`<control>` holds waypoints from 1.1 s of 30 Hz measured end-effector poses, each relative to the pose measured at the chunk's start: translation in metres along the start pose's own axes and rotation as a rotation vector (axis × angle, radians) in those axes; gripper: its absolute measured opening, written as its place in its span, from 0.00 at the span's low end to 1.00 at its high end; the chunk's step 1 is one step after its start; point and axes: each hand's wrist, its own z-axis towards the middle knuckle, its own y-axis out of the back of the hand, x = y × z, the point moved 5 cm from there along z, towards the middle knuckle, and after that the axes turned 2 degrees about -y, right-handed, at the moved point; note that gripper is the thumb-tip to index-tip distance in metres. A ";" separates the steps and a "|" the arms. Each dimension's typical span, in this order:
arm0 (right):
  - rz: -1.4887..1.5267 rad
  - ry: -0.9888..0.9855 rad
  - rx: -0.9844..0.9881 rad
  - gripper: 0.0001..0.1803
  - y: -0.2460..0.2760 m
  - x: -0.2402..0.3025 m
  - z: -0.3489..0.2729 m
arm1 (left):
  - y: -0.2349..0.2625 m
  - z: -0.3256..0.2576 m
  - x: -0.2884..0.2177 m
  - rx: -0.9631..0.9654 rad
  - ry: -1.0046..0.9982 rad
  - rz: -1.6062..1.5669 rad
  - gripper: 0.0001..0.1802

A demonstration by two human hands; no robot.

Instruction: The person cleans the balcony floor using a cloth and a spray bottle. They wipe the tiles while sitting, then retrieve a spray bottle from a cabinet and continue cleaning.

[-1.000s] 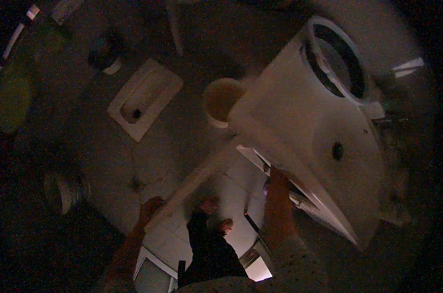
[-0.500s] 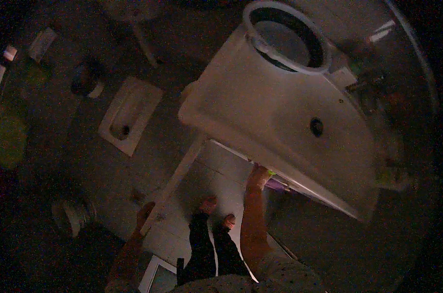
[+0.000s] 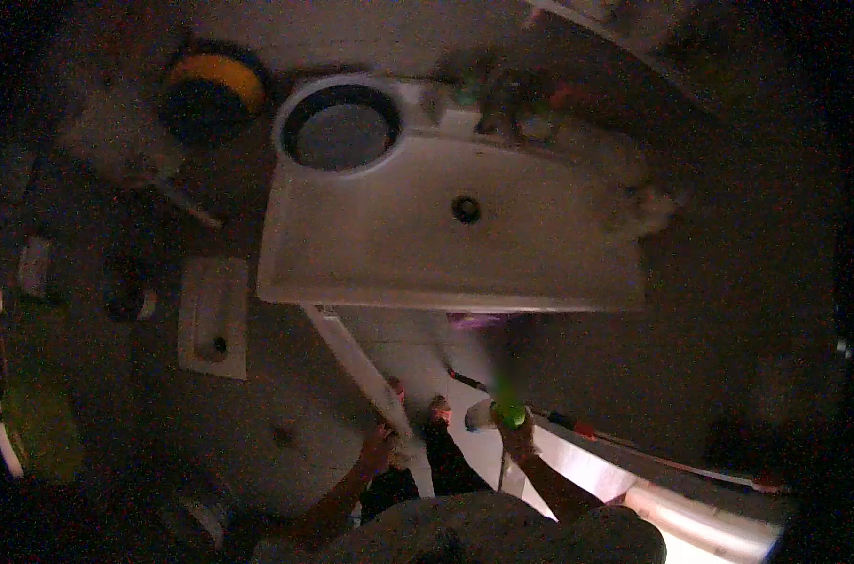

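My right hand (image 3: 515,440) is closed around a container with a bright green top (image 3: 512,414); a pale part shows beside it, and blur and darkness hide its exact kind. It is in front of the washbasin counter, well below its front edge. My left hand (image 3: 378,444) is at the free end of a pale open cabinet door (image 3: 356,362), with its fingers on the door's edge. The door swings out from under the white washbasin (image 3: 380,244). Something purple (image 3: 479,321) shows under the basin's front edge.
A round basin (image 3: 342,132) sits on the washbasin's left side. Bottles and small items (image 3: 512,103) line its back. A squat toilet (image 3: 214,320) lies in the floor at left, a yellow-banded bucket (image 3: 215,80) beyond. Light enters through a doorway (image 3: 587,465) at lower right.
My right hand has come out from under the basin, bringing the green-topped container toward me. The door has swung inward with my left hand on it. My view has turned.
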 end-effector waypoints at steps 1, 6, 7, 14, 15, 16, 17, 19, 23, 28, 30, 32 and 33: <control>0.027 0.042 -0.039 0.14 0.018 -0.003 -0.015 | -0.007 0.018 0.004 0.060 0.048 -0.068 0.24; -0.341 0.280 -0.013 0.23 0.020 0.049 -0.068 | -0.029 0.153 -0.039 0.213 0.061 -0.323 0.24; -0.174 0.218 -0.048 0.23 0.011 0.053 -0.079 | -0.020 0.170 -0.053 0.216 0.033 -0.325 0.24; -0.448 0.528 -0.264 0.25 0.040 0.053 -0.178 | -0.093 0.205 -0.128 0.646 -0.341 0.052 0.23; -0.415 0.508 -0.273 0.25 0.034 0.056 -0.187 | -0.077 0.214 -0.139 0.497 -0.397 0.182 0.22; -0.373 0.483 -0.278 0.26 0.024 0.070 -0.196 | -0.059 0.222 -0.149 0.341 -0.430 0.320 0.22; -0.347 0.475 -0.345 0.25 0.034 0.069 -0.215 | -0.088 0.212 -0.123 0.369 -0.059 -0.209 0.22; -0.242 0.496 -0.425 0.24 0.044 0.070 -0.245 | -0.100 0.195 -0.101 0.284 0.309 -0.552 0.24; -0.083 0.466 -0.524 0.20 0.113 0.047 -0.278 | -0.121 0.172 -0.060 0.404 0.091 0.282 0.23; -0.356 0.562 -0.972 0.20 0.179 0.041 -0.333 | -0.195 0.076 0.052 0.971 0.100 0.758 0.31; -0.056 0.538 -1.013 0.20 0.206 0.005 -0.348 | -0.275 -0.011 0.089 1.216 -0.228 1.083 0.41; -0.141 0.576 -1.045 0.19 0.235 -0.014 -0.358 | -0.328 -0.071 0.134 1.320 -0.301 1.298 0.48; -0.402 0.632 -1.117 0.19 0.247 -0.008 -0.371 | -0.353 -0.101 0.155 1.366 -0.320 1.332 0.50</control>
